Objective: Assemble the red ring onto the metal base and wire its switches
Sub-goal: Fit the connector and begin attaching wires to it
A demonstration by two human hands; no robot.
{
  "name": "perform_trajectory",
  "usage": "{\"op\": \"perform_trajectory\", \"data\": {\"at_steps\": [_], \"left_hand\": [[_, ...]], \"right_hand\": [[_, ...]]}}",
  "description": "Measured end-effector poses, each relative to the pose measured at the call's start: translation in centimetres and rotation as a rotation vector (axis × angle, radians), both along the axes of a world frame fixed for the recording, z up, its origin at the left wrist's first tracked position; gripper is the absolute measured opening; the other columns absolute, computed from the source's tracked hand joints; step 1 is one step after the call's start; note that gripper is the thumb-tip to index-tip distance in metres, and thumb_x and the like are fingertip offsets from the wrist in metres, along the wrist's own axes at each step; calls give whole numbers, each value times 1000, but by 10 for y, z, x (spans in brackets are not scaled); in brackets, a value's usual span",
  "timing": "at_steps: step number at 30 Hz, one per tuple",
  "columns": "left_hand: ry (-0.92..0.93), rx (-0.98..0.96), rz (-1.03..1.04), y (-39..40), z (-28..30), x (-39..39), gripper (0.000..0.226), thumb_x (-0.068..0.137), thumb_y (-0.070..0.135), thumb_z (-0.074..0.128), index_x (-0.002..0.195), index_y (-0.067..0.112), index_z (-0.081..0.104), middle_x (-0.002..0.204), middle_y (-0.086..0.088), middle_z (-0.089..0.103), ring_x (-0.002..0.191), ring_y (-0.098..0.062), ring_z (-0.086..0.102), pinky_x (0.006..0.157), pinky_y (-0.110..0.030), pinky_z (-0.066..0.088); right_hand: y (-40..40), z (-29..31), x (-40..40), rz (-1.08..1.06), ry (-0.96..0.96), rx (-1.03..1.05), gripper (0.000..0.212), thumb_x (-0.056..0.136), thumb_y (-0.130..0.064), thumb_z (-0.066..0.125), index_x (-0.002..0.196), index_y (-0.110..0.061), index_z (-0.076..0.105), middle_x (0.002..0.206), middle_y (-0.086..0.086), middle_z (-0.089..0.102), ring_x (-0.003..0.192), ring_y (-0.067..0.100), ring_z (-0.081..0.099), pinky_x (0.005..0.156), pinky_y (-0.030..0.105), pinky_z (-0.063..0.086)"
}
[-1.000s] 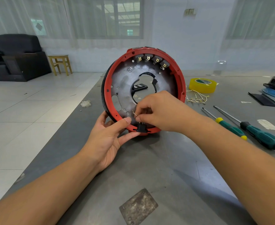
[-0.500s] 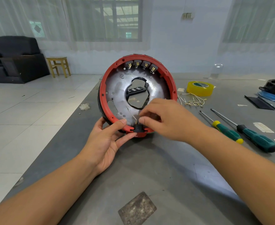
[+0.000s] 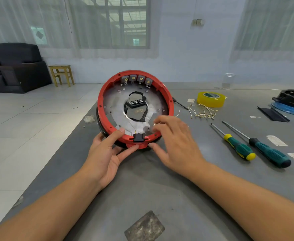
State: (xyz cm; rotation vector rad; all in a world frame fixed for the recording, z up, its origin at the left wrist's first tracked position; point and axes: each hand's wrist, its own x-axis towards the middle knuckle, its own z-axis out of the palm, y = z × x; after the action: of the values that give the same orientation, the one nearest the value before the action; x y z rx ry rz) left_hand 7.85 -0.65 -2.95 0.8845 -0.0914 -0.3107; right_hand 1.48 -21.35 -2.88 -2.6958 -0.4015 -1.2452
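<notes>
The left hand (image 3: pixel 106 153) grips the red ring (image 3: pixel 101 103) near the worktop's (image 3: pixel 160 188) left edge; the right hand (image 3: pixel 175 141) hovers spread. Switch wiring is probably underway. Next, pinch a wire onto the black switch (image 3: pixel 138 137).

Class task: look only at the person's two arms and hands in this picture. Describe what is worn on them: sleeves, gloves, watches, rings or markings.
Both forearms are bare for as far as the picture shows; no sleeve edge is in view. The left hand and the right hand wear no gloves. No watch, bracelet or ring can be seen on either wrist or on the fingers that show, and no markings.
</notes>
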Motion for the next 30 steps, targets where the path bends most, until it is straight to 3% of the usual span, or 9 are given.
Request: {"op": "perform_trajectory", "data": {"at_steps": [2, 6, 10, 13, 19, 24, 30], "left_hand": [[18, -3, 10, 1, 1, 2, 70, 78, 12, 84, 142, 2, 54, 124, -19, 74, 107, -34, 76, 81, -49, 65], [28, -8, 32, 2, 3, 11, 60, 88, 7, 78, 143, 2, 53, 129, -18, 72, 109, -31, 76, 80, -47, 65], [22, -25, 51, 2, 5, 20, 69, 79, 6, 82, 141, 0, 53, 132, -20, 69, 109, -35, 75, 77, -47, 66], [14, -30, 54, 2, 3, 25, 76, 71, 9, 84, 140, 0, 54, 132, -21, 70, 113, -36, 74, 79, -47, 66], [-20, -45, 41, 3, -4, 30, 77, 68, 9, 84, 139, 5, 55, 117, -18, 77, 105, -35, 77, 76, -44, 66], [-39, -52, 35, 3, -5, 31, 72, 71, 6, 83, 137, 7, 55, 114, -20, 77, 105, -36, 77, 76, -45, 66], [-74, -37, 22, 2, -6, 31, 55, 71, 6, 81, 122, 7, 60, 117, -24, 75, 100, -37, 78, 72, -44, 66]], "right_hand": [[-7, -1, -1, -56, 27, 145, 26, 86, -26, 69, 106, -18, 56, 123, -2, 54, 115, 22, 51, 98, 37, 42], [-39, -11, 20, -257, 361, 379, 19, 93, -18, 62, 110, -14, 58, 119, 3, 50, 107, 26, 54, 89, 33, 42], [-68, -18, 64, -412, 531, 417, 31, 95, -12, 54, 125, -7, 61, 132, 16, 51, 120, 36, 53, 102, 36, 42], [-83, -15, 98, -482, 544, 411, 33, 100, -15, 51, 130, -6, 61, 136, 21, 52, 127, 38, 50, 109, 39, 41], [-98, -8, 144, -616, 503, 529, 27, 101, -18, 54, 122, -6, 65, 130, 21, 60, 120, 36, 57, 97, 36, 47], [-94, 3, 161, -764, 472, 689, 44, 100, -31, 49, 123, 3, 63, 128, 26, 64, 119, 40, 61, 93, 39, 50], [-82, 6, 169, -872, 517, 600, 31, 94, -16, 57, 121, -6, 68, 129, 17, 66, 119, 37, 63, 91, 40, 53]]}}
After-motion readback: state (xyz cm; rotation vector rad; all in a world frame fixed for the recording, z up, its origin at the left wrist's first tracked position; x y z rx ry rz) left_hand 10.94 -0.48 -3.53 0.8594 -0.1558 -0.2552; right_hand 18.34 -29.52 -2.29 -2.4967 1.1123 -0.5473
